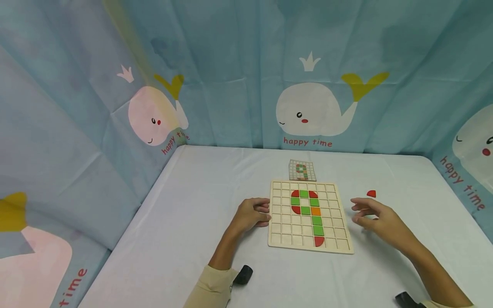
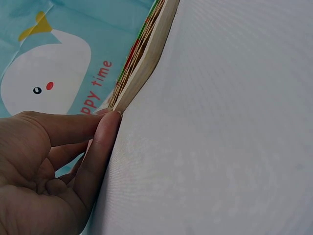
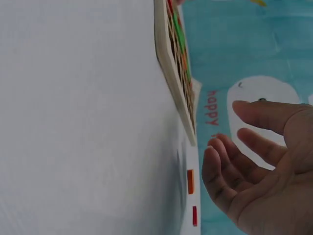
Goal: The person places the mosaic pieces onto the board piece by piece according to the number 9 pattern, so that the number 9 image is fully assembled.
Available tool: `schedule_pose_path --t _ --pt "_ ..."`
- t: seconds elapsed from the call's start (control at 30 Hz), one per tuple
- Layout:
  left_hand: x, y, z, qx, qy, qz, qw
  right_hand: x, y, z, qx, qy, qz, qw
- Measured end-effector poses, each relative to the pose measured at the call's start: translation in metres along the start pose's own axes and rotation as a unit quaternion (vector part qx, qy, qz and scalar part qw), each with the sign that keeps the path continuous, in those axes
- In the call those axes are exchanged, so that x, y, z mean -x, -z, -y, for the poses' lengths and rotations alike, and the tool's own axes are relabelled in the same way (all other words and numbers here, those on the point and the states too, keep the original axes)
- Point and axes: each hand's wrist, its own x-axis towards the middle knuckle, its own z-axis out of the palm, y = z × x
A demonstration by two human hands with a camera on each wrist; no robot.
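Note:
A wooden grid board [image 1: 283, 237] lies flat on the white table, with red rounded, green square and orange pieces set in its cells in the shape of a 9. At its left edge my left hand [image 1: 250, 216] holds the board, thumb and finger meeting at the rim in the left wrist view. My right hand [image 1: 379, 220] hovers just off the board's right side, fingers loosely bent and holding nothing. Beyond those fingers lies a loose red piece [image 1: 371, 193]. The right wrist view also shows an orange piece [image 3: 190, 181] on the table; the head view does not show it.
A small pattern card [image 1: 302, 170] with a similar 9 lies against the board's far edge. Blue curtains [image 1: 231, 85] printed with whales hang around the table [image 1: 185, 222]. Black wrist devices [image 1: 243, 275] show near both forearms.

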Motion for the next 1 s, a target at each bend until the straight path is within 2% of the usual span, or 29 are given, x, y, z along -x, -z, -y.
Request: schedule_pose_path --t 0.33,0.73,1.0 --pt "0.002 0.000 -0.001 -0.002 -0.002 0.000 1.0000 -0.007 0.013 -0.018 -0.033 -0.024 0.010 0.9991" --pt "0.001 -0.001 -0.001 -0.002 0.001 0.000 1.0000 -0.018 0.016 -0.028 -0.010 -0.059 -0.008 0.9982" --pt "0.000 0.000 0.001 0.002 0.001 0.002 1.0000 -0.025 0.016 -0.033 0.001 -0.072 0.009 0.9973"
